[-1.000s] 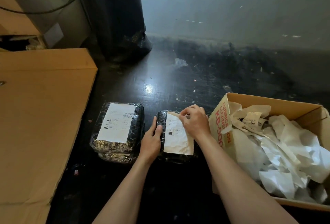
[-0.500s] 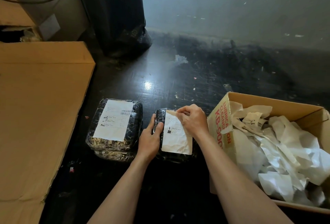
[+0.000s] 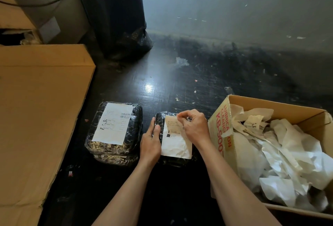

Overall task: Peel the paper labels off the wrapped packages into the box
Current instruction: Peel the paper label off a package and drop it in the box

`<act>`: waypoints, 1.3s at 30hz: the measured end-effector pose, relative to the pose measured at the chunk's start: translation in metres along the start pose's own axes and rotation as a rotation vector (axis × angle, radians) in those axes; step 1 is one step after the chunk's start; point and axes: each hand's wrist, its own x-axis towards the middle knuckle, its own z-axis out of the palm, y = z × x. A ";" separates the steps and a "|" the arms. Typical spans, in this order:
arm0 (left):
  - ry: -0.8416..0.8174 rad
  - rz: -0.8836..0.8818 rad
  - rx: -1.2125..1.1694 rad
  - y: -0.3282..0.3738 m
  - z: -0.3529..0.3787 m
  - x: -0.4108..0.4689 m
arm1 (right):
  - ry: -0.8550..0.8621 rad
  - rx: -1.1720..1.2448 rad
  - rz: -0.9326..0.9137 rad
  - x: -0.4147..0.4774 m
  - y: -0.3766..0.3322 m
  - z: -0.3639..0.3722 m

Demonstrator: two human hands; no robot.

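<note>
Two black plastic-wrapped packages lie on the dark floor. The left package [image 3: 132, 126] carries a flat white label [image 3: 113, 123] and sits on another wrapped bundle. The right package [image 3: 159, 117] has a creased paper label [image 3: 175, 144]. My left hand [image 3: 150, 144] presses against that package's left side. My right hand [image 3: 195, 126] pinches the label's top right corner, which curls up slightly. An open cardboard box [image 3: 219, 126] at the right holds several crumpled peeled labels [image 3: 281, 153].
A large flat cardboard sheet [image 3: 36, 117] covers the floor on the left. A black bag-lined bin [image 3: 115, 14] stands at the back beside a grey cabinet [image 3: 48, 7]. Small scraps litter the floor before the wall.
My right hand has shifted slightly along the label's top edge and lifted its corner a little. My left hand stays on the package's side. The view has tilted slightly.
</note>
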 end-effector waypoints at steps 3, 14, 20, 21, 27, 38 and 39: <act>0.007 0.005 0.012 0.002 0.001 -0.001 | -0.004 0.007 -0.011 -0.002 -0.001 -0.001; 0.029 0.009 0.036 -0.002 0.003 0.002 | 0.015 0.017 -0.041 -0.008 -0.003 -0.003; 0.026 0.053 0.112 -0.009 0.004 0.007 | 0.011 -0.011 -0.057 -0.010 -0.006 -0.004; 0.020 0.057 0.125 -0.012 0.005 0.009 | 0.011 -0.008 -0.055 -0.010 -0.006 -0.005; -0.181 0.031 -0.033 -0.007 -0.012 0.011 | 0.025 0.028 -0.031 -0.008 -0.007 -0.006; -0.146 0.077 0.048 -0.007 -0.010 0.009 | -0.017 0.017 -0.057 -0.013 -0.008 -0.008; -0.141 0.085 0.059 -0.007 -0.010 0.009 | -0.022 0.019 -0.058 -0.014 -0.008 -0.008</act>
